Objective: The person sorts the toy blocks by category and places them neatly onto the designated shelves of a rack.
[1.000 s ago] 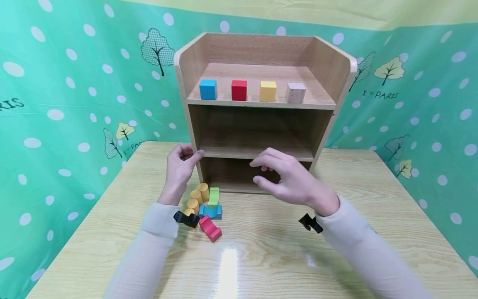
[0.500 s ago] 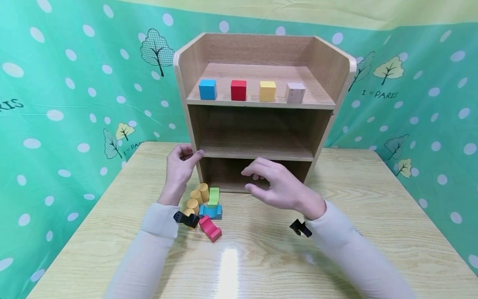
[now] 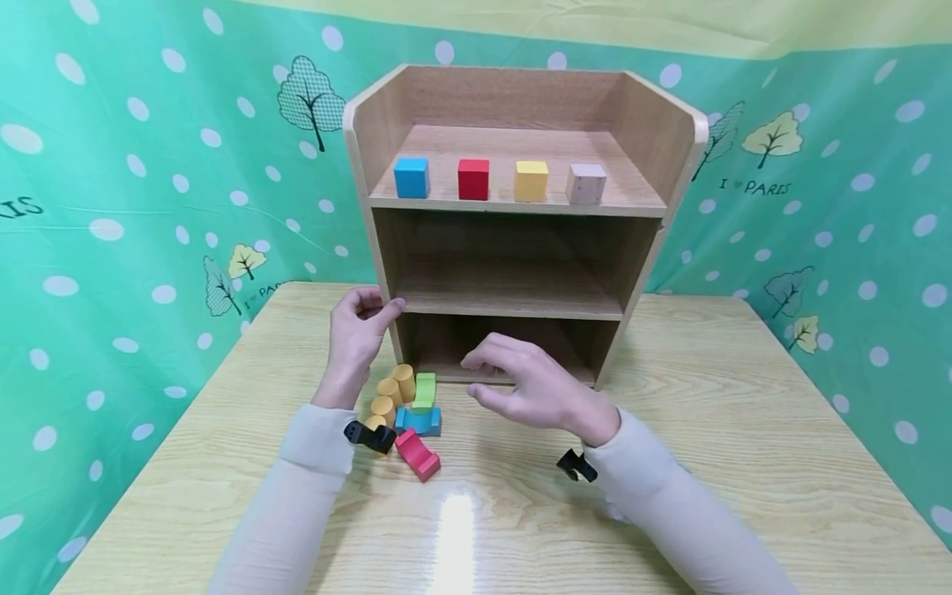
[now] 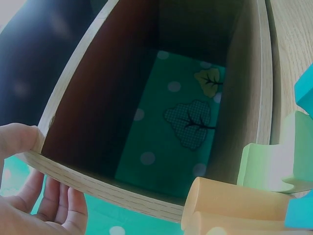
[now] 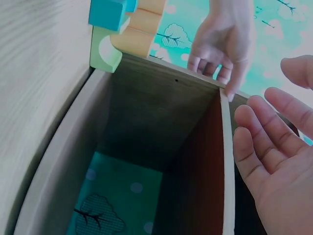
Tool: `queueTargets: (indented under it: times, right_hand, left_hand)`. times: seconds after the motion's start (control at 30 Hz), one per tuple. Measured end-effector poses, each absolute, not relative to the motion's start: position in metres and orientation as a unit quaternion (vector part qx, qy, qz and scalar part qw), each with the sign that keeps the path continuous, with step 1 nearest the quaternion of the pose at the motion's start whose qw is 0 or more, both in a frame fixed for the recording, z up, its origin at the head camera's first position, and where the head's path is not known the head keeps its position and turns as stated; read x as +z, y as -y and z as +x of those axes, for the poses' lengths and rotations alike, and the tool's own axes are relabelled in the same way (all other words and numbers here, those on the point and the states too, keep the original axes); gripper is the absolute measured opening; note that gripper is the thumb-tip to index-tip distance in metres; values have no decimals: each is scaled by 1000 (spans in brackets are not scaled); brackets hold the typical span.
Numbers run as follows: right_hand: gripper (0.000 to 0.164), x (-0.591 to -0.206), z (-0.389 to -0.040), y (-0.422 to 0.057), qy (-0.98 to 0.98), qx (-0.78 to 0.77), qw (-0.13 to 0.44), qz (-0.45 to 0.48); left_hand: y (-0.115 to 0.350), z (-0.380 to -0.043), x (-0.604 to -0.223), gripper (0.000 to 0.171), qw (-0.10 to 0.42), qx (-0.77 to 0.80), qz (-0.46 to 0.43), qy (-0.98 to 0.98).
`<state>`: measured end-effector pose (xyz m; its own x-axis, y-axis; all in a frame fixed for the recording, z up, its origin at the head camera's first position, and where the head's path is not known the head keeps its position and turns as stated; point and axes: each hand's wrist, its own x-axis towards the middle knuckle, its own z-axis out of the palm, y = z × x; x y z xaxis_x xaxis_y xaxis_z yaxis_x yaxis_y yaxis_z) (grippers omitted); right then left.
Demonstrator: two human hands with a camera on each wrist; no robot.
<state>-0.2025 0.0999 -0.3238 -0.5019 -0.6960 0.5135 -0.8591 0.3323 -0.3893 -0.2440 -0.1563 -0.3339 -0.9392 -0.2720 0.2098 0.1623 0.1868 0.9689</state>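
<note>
A small wooden shelf unit [image 3: 513,316] stands on the table, with two open compartments below its top tray. My left hand [image 3: 357,330] grips its left side panel, thumb on the front edge where the middle board meets it. In the left wrist view, the left hand's fingers [image 4: 49,203] curl along the panel's outer face. My right hand [image 3: 531,384] hovers before the lower compartment, fingers loosely bent and holding nothing. Beside the unit's front left foot lie a green arch block [image 3: 425,391], a blue arch block [image 3: 419,421] and a red arch block [image 3: 418,454].
Several yellow cylinders [image 3: 389,390] form a row left of the arch blocks, partly hidden by the left wrist. Along the top tray's front sit a blue cube [image 3: 412,178], a red cube [image 3: 473,180], a yellow cube [image 3: 530,182] and a pale cube [image 3: 586,184]. A green curtain [image 3: 149,207] hangs behind.
My right hand has moved left and down, from in front of the middle board to the lower compartment's front. The left hand keeps its grip on the side panel.
</note>
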Motion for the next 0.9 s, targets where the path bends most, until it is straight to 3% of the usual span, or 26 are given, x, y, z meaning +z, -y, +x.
queueTargets:
  times: [0.33,0.9]
  right_hand:
    - [25,-335,-203,-91,818,306,121,472]
    - [30,-342,-197,-77,865,278,48,414]
  left_hand:
    - [156,-244,-333,40,170,-640,34,749]
    - [156,-242,-333,41,170,-638,35,750]
